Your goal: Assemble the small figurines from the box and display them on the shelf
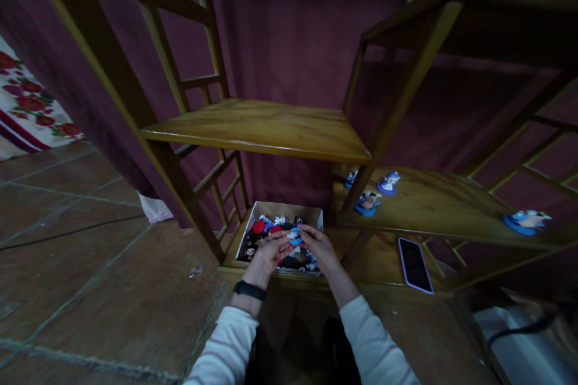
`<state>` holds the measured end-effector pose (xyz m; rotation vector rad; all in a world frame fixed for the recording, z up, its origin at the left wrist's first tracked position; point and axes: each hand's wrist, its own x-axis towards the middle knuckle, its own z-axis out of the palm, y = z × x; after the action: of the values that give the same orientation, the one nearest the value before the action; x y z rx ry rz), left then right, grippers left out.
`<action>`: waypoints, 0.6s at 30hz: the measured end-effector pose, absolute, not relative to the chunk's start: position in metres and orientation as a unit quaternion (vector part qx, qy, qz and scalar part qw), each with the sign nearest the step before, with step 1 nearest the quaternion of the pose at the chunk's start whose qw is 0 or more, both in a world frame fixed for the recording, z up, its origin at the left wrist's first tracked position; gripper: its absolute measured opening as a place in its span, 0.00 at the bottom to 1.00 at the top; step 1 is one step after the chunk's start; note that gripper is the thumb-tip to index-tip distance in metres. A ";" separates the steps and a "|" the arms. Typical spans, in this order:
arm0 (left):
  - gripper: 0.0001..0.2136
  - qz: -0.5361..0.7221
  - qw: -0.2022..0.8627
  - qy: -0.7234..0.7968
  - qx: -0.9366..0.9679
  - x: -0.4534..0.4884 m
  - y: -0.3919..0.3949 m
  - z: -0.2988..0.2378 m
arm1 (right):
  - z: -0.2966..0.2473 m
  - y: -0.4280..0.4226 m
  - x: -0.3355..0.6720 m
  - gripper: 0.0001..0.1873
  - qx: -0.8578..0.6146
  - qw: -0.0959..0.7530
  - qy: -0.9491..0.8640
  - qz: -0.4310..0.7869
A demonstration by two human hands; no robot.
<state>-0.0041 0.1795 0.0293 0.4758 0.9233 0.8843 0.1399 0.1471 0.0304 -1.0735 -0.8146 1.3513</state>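
We log two whitish, cool-tinted long sleeves: left sleeve creased and bunched at its end, right sleeve wrinkled too, both stopping short of the wrist. Broad, plain black wristband on the left. Left hand and right hand bare.

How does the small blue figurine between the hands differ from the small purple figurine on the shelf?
The small blue figurine is held between left hand and right hand; the small purple figurine stands on the brown wooden shelf. The first is partly blue, the second partly purple. Both also show white.
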 end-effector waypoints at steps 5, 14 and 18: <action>0.12 0.442 0.776 0.364 0.263 -0.002 0.166 0.044 | 0.039 0.140 0.142 0.19 -0.425 0.596 -0.359 0.579; 0.07 0.444 0.730 0.418 0.310 0.000 0.126 0.059 | 0.045 0.090 0.143 0.16 -0.390 0.595 -0.278 0.646; 0.07 0.426 0.720 0.459 0.299 0.003 0.092 0.055 | 0.035 0.052 0.139 0.16 -0.389 0.591 -0.226 0.670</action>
<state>0.0033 0.0924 0.0552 0.6616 1.0153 0.9406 0.1393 0.0521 0.0346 -0.9055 -0.5262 1.5583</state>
